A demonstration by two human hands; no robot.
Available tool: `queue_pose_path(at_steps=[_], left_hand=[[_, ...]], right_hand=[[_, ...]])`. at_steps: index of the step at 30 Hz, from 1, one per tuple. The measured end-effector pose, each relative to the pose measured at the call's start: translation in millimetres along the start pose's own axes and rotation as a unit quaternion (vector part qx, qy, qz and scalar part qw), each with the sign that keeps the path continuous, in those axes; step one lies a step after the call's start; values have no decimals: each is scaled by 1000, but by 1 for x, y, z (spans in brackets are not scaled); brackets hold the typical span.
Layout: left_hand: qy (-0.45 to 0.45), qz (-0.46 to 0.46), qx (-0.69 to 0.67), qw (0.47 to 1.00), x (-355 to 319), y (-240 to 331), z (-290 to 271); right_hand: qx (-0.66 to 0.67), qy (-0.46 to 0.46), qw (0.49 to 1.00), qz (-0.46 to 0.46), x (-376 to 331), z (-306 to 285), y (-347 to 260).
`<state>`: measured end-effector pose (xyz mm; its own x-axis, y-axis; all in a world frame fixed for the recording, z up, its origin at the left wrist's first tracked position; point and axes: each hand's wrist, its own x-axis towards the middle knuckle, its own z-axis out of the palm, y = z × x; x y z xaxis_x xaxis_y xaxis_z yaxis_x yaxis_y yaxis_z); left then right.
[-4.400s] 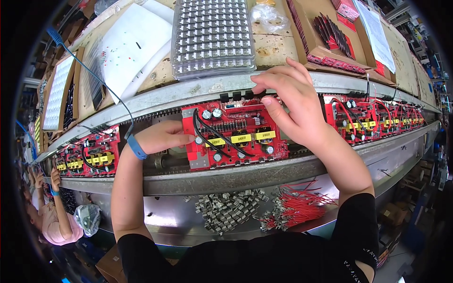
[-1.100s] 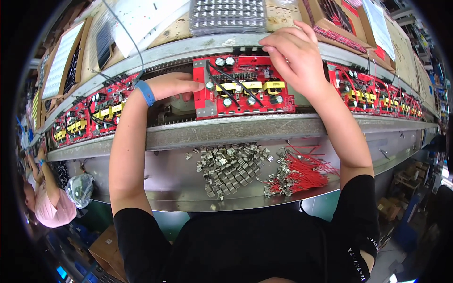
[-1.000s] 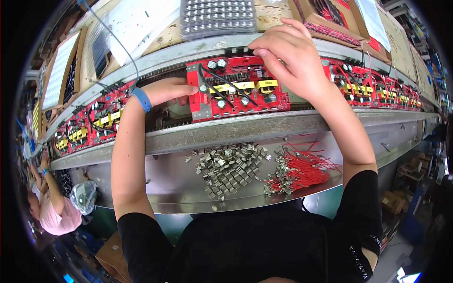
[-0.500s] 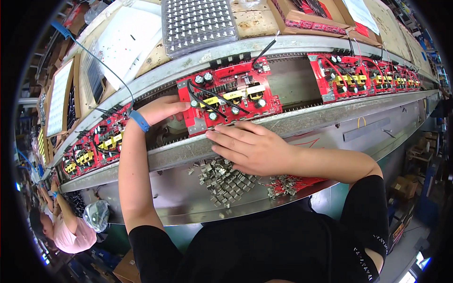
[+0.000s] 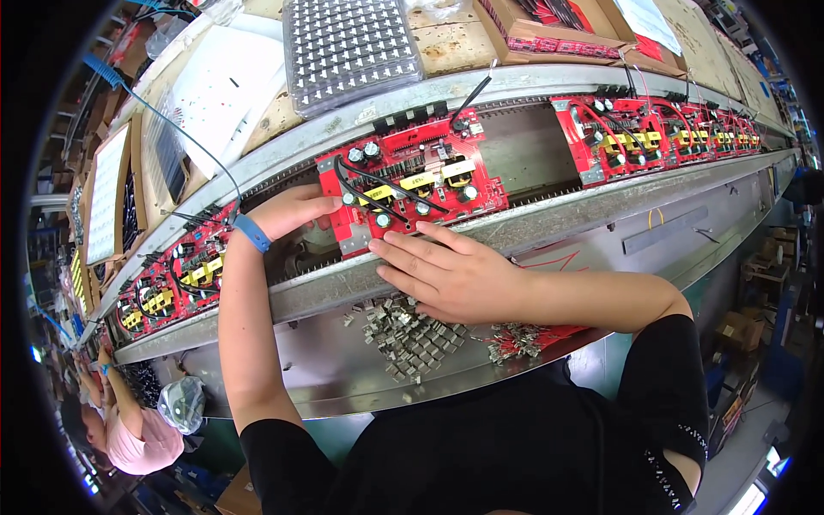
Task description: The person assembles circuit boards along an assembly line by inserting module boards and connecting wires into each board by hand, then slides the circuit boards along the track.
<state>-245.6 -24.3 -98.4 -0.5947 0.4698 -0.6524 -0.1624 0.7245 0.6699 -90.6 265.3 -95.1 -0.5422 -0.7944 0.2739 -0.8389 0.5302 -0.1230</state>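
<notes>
Red rectangular circuit board [image 5: 412, 184] lies lengthwise along the dull-grey metal rail [image 5: 558, 216], left end against the thumb of the left hand [image 5: 292, 213], grip unreadable from here, front edge just past the extended, slightly parted fingers of the equally near right hand [image 5: 451, 275].

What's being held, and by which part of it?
The left grip holds the red circuit board by its left edge; the right grip lies spread at the near edge, apparently holding nothing.
</notes>
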Motion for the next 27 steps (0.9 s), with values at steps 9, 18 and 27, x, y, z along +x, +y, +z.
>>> queue_pose_path(at_steps=[9,18,27], left_hand=[[21,-17,9,1000,-15,4,-9],[285,487,-349,748,-81,112,38],[312,503,-463,659,-93,116,41]], right_hand=[[188,32,981,20,2,-16,6],[273,268,924,8,71,-51,-17],[93,443,889,-68,114,-36,-50]])
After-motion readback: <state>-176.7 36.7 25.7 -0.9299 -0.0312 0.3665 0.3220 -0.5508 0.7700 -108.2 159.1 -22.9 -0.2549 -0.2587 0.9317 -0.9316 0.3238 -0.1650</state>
